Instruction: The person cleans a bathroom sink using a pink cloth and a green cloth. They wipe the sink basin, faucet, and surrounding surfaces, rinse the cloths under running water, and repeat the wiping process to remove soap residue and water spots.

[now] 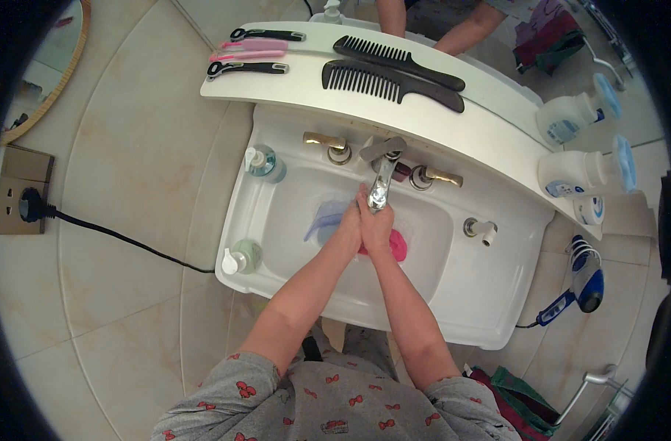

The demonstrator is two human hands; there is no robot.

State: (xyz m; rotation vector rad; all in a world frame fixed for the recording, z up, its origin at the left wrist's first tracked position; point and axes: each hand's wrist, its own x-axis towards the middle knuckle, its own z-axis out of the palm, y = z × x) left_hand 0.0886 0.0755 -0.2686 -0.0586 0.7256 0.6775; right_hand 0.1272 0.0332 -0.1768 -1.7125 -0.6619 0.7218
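Both hands meet beneath the chrome faucet (380, 187) of a white washbasin (302, 292). My left hand (351, 220) lies against my right hand (377, 223), palms toward each other; whether anything is between them is hidden. A bright pink item (398, 245), cloth-like, shows beside and under my right wrist in the bowl. To the left of my left hand lies a translucent bluish item (328, 218), partly covered by the hand and forearm. A brass-coloured tap handle (324, 140) stands left of the faucet and another tap handle (444, 177) right of it.
Two pump bottles, one blue (269, 165) and one green (247, 255), stand on the basin's left rim. Above, a white shelf (291, 91) holds a black comb (396, 82), razors and a white bottle (572, 171). A blue hair dryer (587, 278) hangs at the right.
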